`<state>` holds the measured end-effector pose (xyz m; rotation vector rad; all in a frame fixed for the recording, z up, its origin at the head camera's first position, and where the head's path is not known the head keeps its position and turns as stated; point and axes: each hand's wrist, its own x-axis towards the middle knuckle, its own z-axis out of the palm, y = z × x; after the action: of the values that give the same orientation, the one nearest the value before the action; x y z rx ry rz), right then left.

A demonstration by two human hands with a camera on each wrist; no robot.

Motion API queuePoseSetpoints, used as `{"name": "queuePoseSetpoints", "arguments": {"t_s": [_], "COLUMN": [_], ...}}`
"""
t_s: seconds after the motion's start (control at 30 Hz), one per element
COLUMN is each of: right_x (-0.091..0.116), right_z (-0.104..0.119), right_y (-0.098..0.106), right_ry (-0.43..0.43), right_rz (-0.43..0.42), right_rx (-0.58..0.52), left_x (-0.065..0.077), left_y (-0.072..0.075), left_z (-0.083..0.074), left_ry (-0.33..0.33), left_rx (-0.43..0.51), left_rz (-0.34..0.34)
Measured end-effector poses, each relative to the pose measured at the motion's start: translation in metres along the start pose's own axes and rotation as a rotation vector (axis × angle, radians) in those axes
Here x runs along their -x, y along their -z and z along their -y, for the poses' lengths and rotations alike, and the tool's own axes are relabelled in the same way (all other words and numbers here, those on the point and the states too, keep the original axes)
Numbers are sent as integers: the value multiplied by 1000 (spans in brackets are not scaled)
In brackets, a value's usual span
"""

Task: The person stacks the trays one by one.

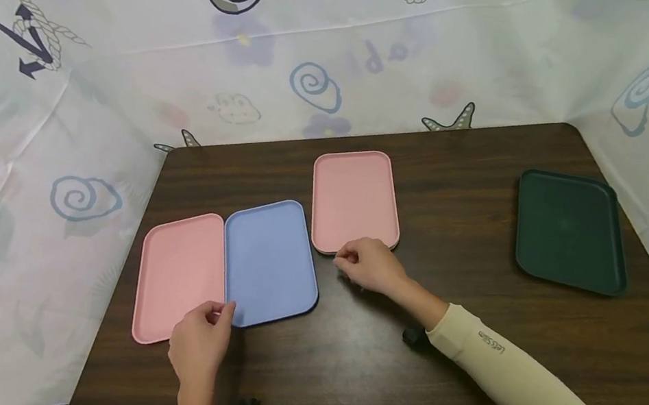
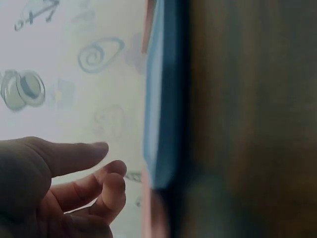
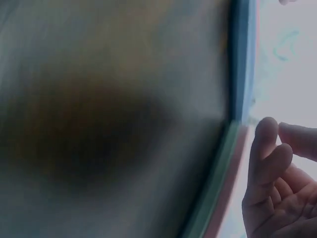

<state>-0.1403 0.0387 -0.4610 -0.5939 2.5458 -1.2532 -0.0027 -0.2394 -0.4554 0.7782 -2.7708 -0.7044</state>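
Note:
My left hand (image 1: 201, 344), fingers loosely bent, is over the near end of a pink tray (image 1: 180, 272), close to the near corner of a blue tray (image 1: 271, 264). In the left wrist view a gap shows between its thumb (image 2: 79, 156) and fingers, with nothing held. My right hand (image 1: 370, 264) hovers by the front edge of another pink tray (image 1: 356, 200); its fingers are loosely curled and hold nothing. Seen from the right wrist, that pink tray lies on a green tray (image 3: 210, 188).
A dark green tray (image 1: 572, 230) lies at the right of the brown wooden table (image 1: 462, 201). A patterned white cloth (image 1: 244, 67) hangs behind and beside the table. The blue tray touches or nearly touches the left pink tray.

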Motion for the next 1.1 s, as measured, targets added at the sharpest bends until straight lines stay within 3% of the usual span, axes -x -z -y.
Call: {"name": "queuePoseSetpoints", "arguments": {"t_s": [0.1, 0.23, 0.47, 0.77, 0.97, 1.1], "right_x": [0, -3, -7, -12, -14, -16], "right_z": [3, 5, 7, 12, 10, 9], "right_y": [-16, -30, -45, -47, -51, -53], "right_ry": [32, 27, 3, -15, -12, -6], "right_rz": [16, 20, 13, 2, 17, -4], "right_rx": [75, 137, 149, 147, 108, 117], "left_x": [13, 21, 19, 13, 15, 15], "left_y": [0, -3, -11, -19, -20, -22], "left_z": [11, 18, 15, 10, 12, 16], "left_ry": [93, 145, 139, 118, 182, 205], "left_rx": [-36, -84, -81, -25, 47, 103], "left_rz": [38, 77, 43, -9, -5, 38]}}
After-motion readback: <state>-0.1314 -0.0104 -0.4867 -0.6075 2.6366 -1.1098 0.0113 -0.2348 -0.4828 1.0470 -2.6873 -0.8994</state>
